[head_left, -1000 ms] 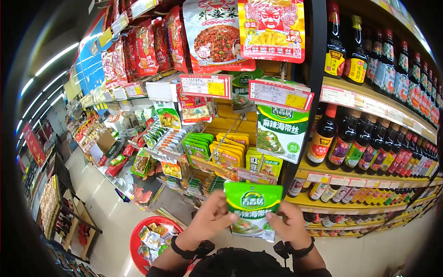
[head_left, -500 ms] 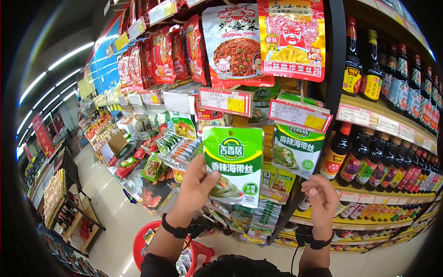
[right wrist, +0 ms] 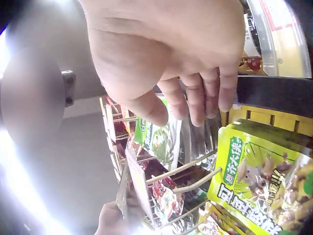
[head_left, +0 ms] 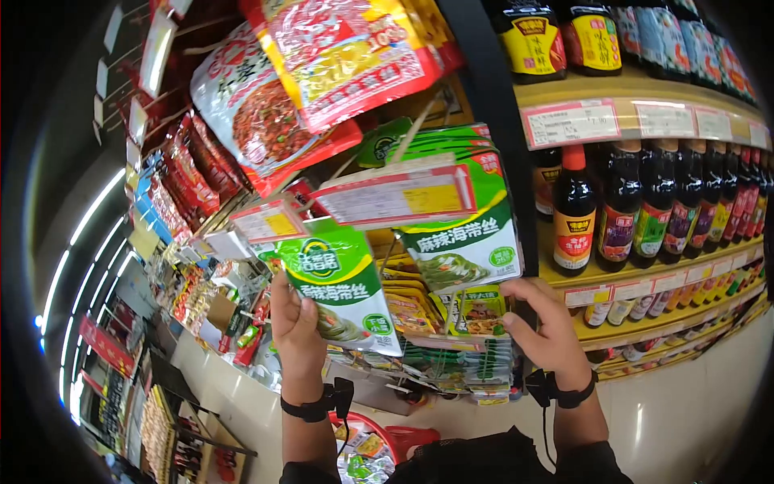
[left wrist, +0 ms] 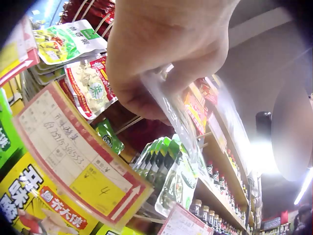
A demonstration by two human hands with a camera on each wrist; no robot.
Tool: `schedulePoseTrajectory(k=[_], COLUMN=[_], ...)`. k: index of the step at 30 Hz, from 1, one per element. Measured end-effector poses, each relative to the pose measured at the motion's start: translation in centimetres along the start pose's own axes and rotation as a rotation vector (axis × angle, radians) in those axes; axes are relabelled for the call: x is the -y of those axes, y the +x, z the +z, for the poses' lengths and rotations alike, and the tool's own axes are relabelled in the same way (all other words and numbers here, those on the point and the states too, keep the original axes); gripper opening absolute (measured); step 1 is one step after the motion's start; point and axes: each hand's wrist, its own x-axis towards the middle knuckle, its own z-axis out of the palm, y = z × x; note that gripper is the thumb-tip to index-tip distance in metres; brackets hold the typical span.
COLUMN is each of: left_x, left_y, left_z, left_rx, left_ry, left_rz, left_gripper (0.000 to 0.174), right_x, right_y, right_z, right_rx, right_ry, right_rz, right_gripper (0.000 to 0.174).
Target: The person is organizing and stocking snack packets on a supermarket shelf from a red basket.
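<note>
My left hand pinches a green-and-white pouch of shredded kelp by its left edge, thumb across the front. In the left wrist view, that pouch shows edge-on below the fingers. My right hand holds nothing, its fingers extended at the lower right corner of a hanging stack of similar kelp pouches. The right wrist view shows the right palm with loosely straight fingers, the hanging kelp pouches behind them. A price tag covers part of the hanging stack.
Yellow-green pickle pouches hang below on hooks. Large red and yellow pouches hang above. Sauce bottles line the shelves on the right, beyond a dark upright post. A red basket with packets stands on the floor.
The pouch went from both hands to the left hand alone, was raised, then moved left and tilted. My right hand let go and moved to the hanging kelp pouches. The head view has shifted closer and tilted.
</note>
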Motion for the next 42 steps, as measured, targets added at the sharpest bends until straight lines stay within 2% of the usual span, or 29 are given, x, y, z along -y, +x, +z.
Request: schedulePoseTrajectory(k=[5, 10, 16, 19, 31, 39, 42], left_x=[0.4, -0.2, -0.1, -0.8, -2.0, -1.0, 0.7], left_y=[0.8, 1.7, 1.6, 1.7, 2.3, 4.3, 6.5], left_z=[0.3, 1.0, -0.3, 0.6, 0.7, 0.4, 0.3], left_rx=[0.032, -0.047, -0.031, -0.055, -0.019, -0.114, -0.053], left_ry=[0.018, 0.064, 0.095, 0.082, 0.15, 0.321, 0.352], left_rz=[0.161, 0.1, 0.025, 0.061, -0.012, -0.107, -0.104], left_gripper=[0.056, 0.051, 0.048, 0.048, 0.046, 0.045, 0.039], right_x=[-0.2, -1.0, -0.8, -0.8, -1.0, -1.2, -1.4], right_y=[0.5, 0.4, 0.4, 0.3, 0.1, 0.0, 0.1], right_z=[0.2, -0.1, -0.4, -0.5, -1.4, -1.5, -1.3], right_rx=[0.118, 0.158, 0.171, 0.174, 0.245, 0.246, 0.227], right_ry=[-0.118, -0.087, -0.078, -0.079, -0.096, -0.089, -0.074], right_rz=[-0.038, -0.032, -0.03, -0.043, -0.064, -0.067, -0.098], right_gripper=[0.04, 0.042, 0.043, 0.044, 0.047, 0.046, 0.045])
